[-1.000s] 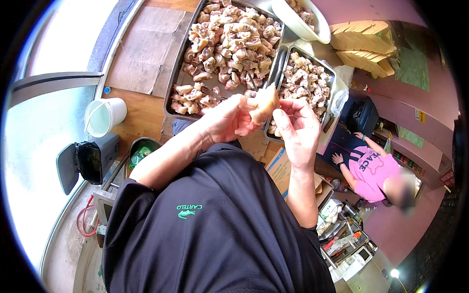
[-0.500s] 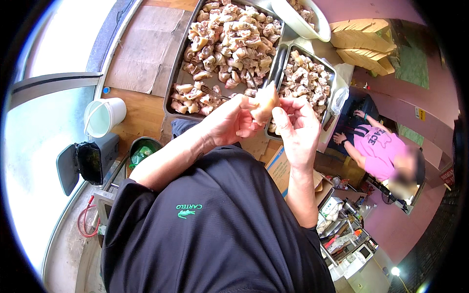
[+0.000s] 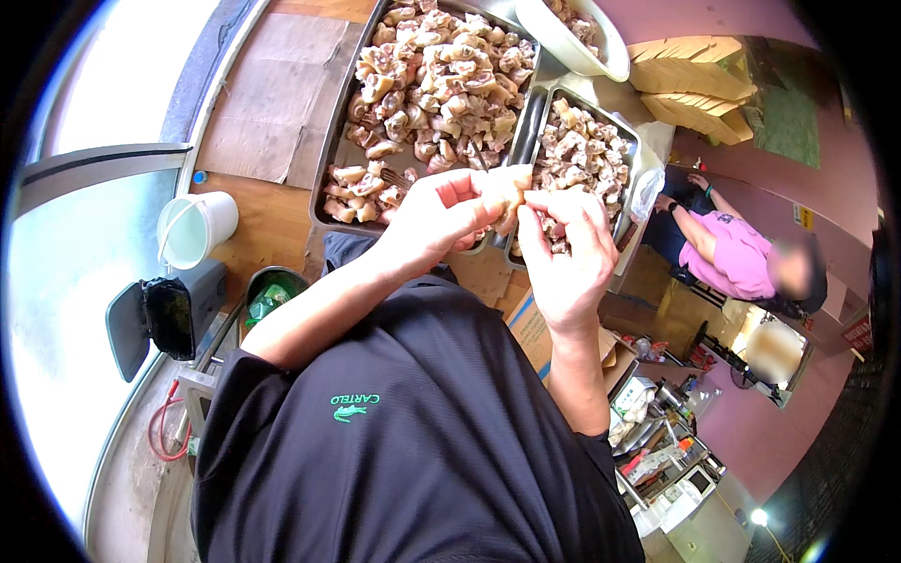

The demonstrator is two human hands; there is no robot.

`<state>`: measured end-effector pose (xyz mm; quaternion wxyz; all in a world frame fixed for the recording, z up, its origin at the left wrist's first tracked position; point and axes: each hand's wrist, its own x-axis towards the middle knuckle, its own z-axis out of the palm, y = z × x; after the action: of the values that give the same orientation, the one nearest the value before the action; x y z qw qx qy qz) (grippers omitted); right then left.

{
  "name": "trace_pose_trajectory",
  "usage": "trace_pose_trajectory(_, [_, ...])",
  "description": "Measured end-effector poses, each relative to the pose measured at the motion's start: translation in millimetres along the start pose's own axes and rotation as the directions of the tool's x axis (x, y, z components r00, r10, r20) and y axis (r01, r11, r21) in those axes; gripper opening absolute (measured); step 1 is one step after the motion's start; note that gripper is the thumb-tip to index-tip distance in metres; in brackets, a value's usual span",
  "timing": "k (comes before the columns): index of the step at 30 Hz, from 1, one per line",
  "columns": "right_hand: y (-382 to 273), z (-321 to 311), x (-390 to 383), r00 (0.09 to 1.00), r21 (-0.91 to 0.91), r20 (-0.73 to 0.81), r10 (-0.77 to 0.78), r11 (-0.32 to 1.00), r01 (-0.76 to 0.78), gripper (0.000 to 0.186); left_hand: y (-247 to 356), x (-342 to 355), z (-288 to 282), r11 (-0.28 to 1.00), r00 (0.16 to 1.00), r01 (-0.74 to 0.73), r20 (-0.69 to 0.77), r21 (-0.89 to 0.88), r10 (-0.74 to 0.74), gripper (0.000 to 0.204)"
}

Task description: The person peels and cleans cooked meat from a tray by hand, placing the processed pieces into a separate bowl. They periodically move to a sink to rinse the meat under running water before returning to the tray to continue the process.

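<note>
Over the near edge of the trays, my left hand [image 3: 439,218] is closed around a pale, skin-on piece of pig's trotter [image 3: 509,190]. My right hand [image 3: 574,246] pinches at the right side of the same piece with thumb and fingers; anything smaller between those fingertips is hidden. Beyond my left hand lies a large metal tray [image 3: 330,155] heaped with cut trotter pieces [image 3: 450,80]. A fork [image 3: 396,178] rests in it among a smaller near group. To the right, a smaller metal tray [image 3: 634,155] holds more chopped pieces [image 3: 584,155].
A white basin [image 3: 615,58] with more meat stands at the far right. Flattened cardboard [image 3: 272,98] covers the table's left side. At left are a white bucket [image 3: 214,223] and a lidded grey bin [image 3: 206,296]. A person in a pink shirt [image 3: 737,253] is at right.
The trotter piece has been turned and shifted slightly in my fingers, and my left hand now covers more of it. The person in pink has moved their arms and leaned back.
</note>
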<state>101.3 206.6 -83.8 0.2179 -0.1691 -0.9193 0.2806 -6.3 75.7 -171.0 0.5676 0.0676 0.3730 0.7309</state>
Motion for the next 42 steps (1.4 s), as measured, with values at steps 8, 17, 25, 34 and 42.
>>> trace_pose_trajectory(8, [8, 1, 2, 0.993, 0.006, -0.008, -0.117, 0.993, 0.117, 0.025, 3, -2, -3, 0.993, 1.000, -0.018, -0.011, 0.114, 0.020, 0.053])
trace_pose_trajectory(17, [13, -1, -5, 0.993, 0.012, -0.022, -0.118, 0.993, 0.119, 0.027, -1, -1, -1, 1.000, 1.000, 0.017, -0.018, 0.026, -0.017, 0.051])
trace_pose_trajectory(25, [9, -5, -7, 0.980, -0.060, -0.005, -0.201, 0.978, 0.200, 0.028, 0, -4, 4, 0.998, 0.999, 0.023, -0.026, 0.063, -0.021, 0.049])
trace_pose_trajectory(34, [13, -2, -13, 0.984, -0.016, -0.094, -0.149, 0.989, 0.149, 0.023, -1, -4, 9, 0.998, 0.999, 0.027, -0.020, 0.051, -0.026, 0.041])
trace_pose_trajectory(42, [72, 21, -65, 0.881, 0.364, 0.105, 0.460, 0.807, -0.465, 0.022, -23, 73, -30, 0.973, 0.949, 0.195, -0.272, 0.120, -0.157, 0.028])
